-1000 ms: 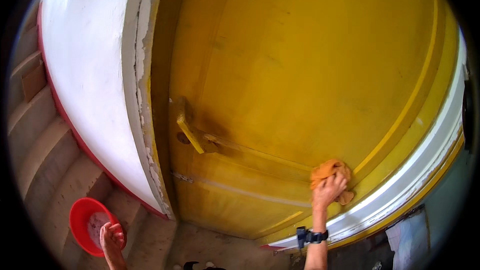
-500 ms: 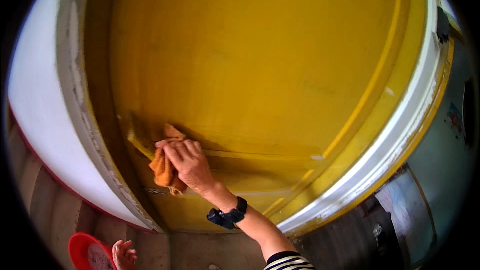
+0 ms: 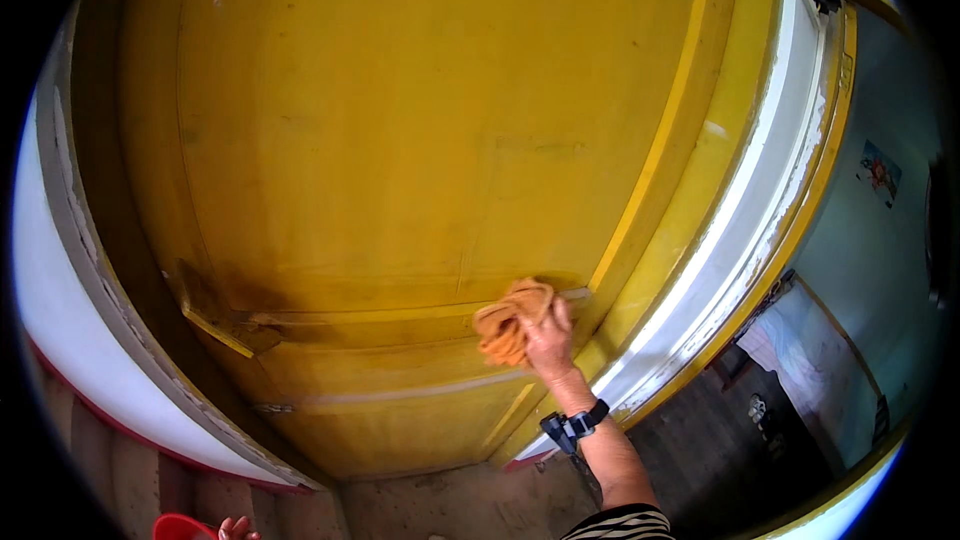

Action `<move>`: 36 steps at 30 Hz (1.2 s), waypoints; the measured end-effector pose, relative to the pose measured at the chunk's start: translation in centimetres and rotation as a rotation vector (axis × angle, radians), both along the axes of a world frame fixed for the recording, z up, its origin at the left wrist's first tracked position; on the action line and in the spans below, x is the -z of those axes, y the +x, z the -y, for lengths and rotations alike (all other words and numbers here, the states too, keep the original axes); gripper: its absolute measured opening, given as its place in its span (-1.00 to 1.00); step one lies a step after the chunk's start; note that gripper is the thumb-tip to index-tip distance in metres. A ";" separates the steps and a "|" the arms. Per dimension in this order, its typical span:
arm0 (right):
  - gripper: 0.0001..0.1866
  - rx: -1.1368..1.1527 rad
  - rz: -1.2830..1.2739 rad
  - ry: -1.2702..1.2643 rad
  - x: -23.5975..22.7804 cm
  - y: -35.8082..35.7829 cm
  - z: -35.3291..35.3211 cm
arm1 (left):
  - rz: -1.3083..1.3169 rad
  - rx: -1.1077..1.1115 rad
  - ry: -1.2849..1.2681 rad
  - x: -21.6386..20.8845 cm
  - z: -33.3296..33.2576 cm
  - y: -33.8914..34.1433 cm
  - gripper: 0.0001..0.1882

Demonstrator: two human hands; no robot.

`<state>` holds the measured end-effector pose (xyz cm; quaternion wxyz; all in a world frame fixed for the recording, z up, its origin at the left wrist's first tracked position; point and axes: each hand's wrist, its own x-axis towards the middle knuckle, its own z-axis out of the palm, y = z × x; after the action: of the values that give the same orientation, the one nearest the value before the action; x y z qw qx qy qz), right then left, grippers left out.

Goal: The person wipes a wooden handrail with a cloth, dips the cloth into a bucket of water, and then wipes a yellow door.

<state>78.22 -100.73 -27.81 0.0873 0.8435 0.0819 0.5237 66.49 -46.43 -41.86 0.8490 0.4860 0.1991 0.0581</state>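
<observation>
An orange cloth [image 3: 515, 322] is bunched under my right hand [image 3: 550, 338], which presses it against the yellow door [image 3: 400, 140]. It covers the right part of a horizontal rail [image 3: 380, 318], close to the door's right edge strip. The fingers are closed over the cloth, and a black strap with a small device [image 3: 574, 426] is around the wrist. At the bottom edge, only the fingertips of my left hand [image 3: 238, 528] show, apart and holding nothing visible. They are beside the rim of a red basin [image 3: 182, 527].
A yellow wooden piece [image 3: 218, 328] juts from the door's left side, above a small metal bolt [image 3: 273, 408]. Concrete steps [image 3: 130, 460] lie at lower left beside a white wall [image 3: 120, 370]. At right, an open doorway shows a bed [image 3: 815, 360] and shoes [image 3: 760, 410].
My right hand has carried the cloth rightward along the rail, from beside the jutting piece to near the door's right side. The view has shifted, and less of my left hand and the basin shows.
</observation>
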 end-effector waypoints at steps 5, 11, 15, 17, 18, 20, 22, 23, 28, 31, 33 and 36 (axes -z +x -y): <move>-0.72 0.003 -0.027 0.237 0.1 -1.3 3.0 | 0.028 -0.070 0.035 -2.0 1.3 -0.6 -0.61; -0.78 0.172 0.085 0.208 1.0 -2.6 6.9 | 0.020 0.008 -0.004 -0.4 -0.6 -1.0 -0.62; -0.72 0.375 0.119 0.403 0.4 -2.0 2.9 | 0.050 -0.002 -0.091 0.2 -2.5 -1.4 -0.62; -0.65 0.292 0.288 0.667 1.9 -0.2 0.8 | 0.072 -0.012 -0.076 -1.0 -2.5 -1.5 -0.61; -0.63 0.286 0.253 0.801 1.9 0.3 -0.9 | 0.050 -0.043 -0.042 -1.5 -2.6 -1.4 -0.60; -0.60 0.233 0.263 0.831 2.3 0.8 -3.0 | 0.003 -0.079 0.001 -1.9 -2.2 -0.6 -0.58; -0.59 0.142 0.267 0.671 3.2 0.7 -4.6 | -0.020 -0.032 -0.005 -1.6 -1.5 0.4 -0.58; -0.59 0.086 0.229 0.622 3.2 1.2 -6.5 | -0.013 -0.006 -0.005 -1.3 -1.4 1.1 -0.58; -0.64 0.125 0.115 0.396 2.7 1.8 -6.2 | 0.029 0.140 0.001 -0.8 -0.8 3.5 -0.58; -0.70 0.205 0.096 0.438 0.8 -0.3 -0.6 | 0.027 0.227 0.003 0.1 -0.4 4.5 -0.58; -0.70 0.345 0.128 0.508 0.4 -1.3 3.7 | -0.002 0.279 0.005 1.8 -0.5 5.1 -0.58; -0.74 0.319 0.171 0.647 0.2 -2.0 5.8 | -0.010 0.357 -0.058 4.8 -1.8 6.6 -0.55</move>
<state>76.23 -106.51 -28.04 -0.0970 0.7829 -0.2279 0.5708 73.10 -44.63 -46.64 0.8584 0.4892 0.1156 -0.1019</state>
